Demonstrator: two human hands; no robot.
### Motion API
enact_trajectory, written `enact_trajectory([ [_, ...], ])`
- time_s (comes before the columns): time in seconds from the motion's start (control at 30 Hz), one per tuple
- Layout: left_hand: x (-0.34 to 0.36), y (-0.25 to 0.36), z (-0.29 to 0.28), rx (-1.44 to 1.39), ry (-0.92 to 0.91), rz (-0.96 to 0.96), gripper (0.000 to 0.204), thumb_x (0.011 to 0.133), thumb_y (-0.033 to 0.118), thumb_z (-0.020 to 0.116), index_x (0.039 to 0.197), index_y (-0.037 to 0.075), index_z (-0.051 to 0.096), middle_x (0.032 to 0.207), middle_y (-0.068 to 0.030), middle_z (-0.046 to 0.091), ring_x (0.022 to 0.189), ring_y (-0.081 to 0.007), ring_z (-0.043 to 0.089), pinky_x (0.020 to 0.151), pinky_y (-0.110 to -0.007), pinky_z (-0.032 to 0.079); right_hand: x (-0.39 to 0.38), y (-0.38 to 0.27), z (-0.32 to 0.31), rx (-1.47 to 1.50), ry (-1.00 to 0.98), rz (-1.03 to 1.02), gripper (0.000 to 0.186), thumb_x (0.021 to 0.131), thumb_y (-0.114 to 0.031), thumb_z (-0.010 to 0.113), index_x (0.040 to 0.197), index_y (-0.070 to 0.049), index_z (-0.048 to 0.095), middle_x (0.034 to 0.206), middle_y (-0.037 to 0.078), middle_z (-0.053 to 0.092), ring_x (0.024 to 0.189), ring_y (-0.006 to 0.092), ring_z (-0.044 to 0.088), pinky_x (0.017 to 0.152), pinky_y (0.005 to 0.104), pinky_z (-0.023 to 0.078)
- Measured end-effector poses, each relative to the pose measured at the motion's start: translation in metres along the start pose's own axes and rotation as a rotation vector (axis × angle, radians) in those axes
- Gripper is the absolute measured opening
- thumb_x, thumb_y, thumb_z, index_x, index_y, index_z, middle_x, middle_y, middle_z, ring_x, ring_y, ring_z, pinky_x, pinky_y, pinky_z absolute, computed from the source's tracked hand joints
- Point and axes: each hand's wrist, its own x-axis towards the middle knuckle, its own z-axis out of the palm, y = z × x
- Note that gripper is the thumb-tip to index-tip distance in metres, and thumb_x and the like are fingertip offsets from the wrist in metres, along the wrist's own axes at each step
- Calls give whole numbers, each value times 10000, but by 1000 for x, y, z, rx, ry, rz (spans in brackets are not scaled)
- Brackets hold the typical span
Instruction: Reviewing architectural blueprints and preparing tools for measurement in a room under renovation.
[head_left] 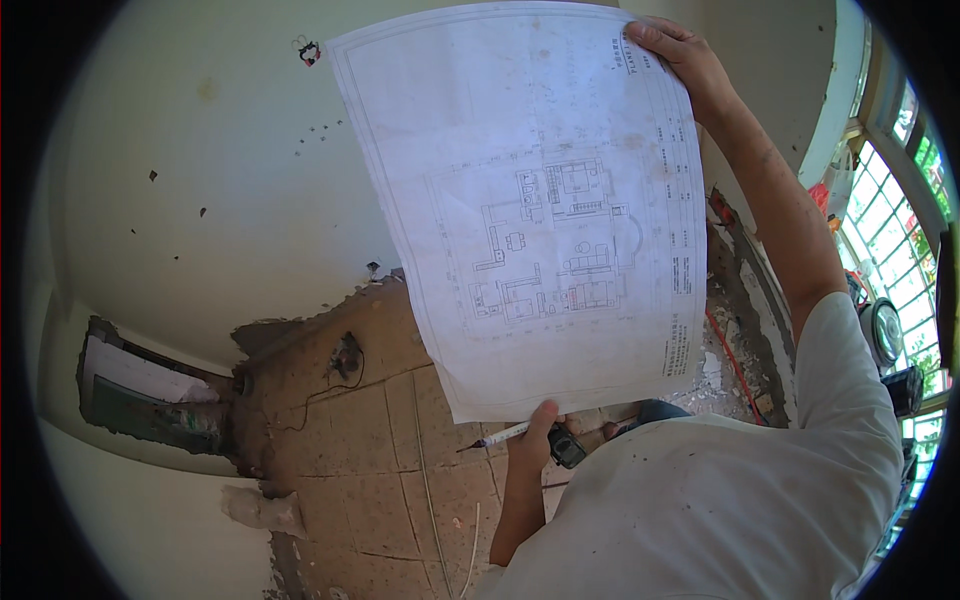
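Note:
A large white floor plan sheet (420,150) with a printed apartment layout hangs tilted before me, held between both hands. My right hand (680,60) pinches its upper right corner, thumb on the printed side. At the bottom edge my left hand (537,440) is closed, its thumb pressing the sheet. The same hand also holds a slim white pen (500,436), dark tip pointing left, and a small black boxy device (566,448) whose kind I cannot make out. The left fingers are partly hidden behind these.
Beyond the paper is a bare wall (220,150) with chipped spots and loose wires (307,52). A corded tool (346,355) lies on the dusty tiled floor (370,490). At left a rough-edged opening (150,395) cuts the wall. Rubble (722,385) and a barred window (885,215) are at right.

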Motion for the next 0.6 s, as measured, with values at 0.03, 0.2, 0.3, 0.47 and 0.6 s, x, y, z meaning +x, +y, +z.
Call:
enact_trajectory([
  [0.03,0,1,0,2,0,-5,196,889,181,618,779,35,549,722,-105,595,588,-221,607,528,-331,527,-1,-1,1,0,2,5,337,924,-347,637,1085,-55,687,873,33,688,707,79,660,636,212,528],
  [0.2,1,1,-3,-30,-43,12,205,893,190,622,781,33,550,738,-102,598,600,-218,607,535,-332,531,-8,-23,5,133,3,86,324,908,-275,649,1033,24,657,859,46,663,745,126,622,700,283,517],
  [0.3,2,3,-4,-14,-58,8,206,895,191,619,782,33,549,732,-101,597,588,-222,604,535,-335,533,-6,-21,-1,51,9,84,326,910,-274,645,1033,28,663,870,49,668,753,127,623,701,285,515],
  [0.47,4,7,-5,14,-66,14,212,898,196,616,779,35,546,721,-101,595,571,-220,602,531,-334,531,-8,-25,1,46,35,79,318,913,-270,643,1038,22,669,879,52,668,761,130,623,702,290,514],
  [0.6,2,12,-3,13,-63,-4,223,900,198,612,767,35,537,719,-108,599,576,-214,606,529,-323,526,-10,-25,0,38,77,121,316,915,-262,640,1053,21,668,881,59,669,766,138,626,710,296,517],
])
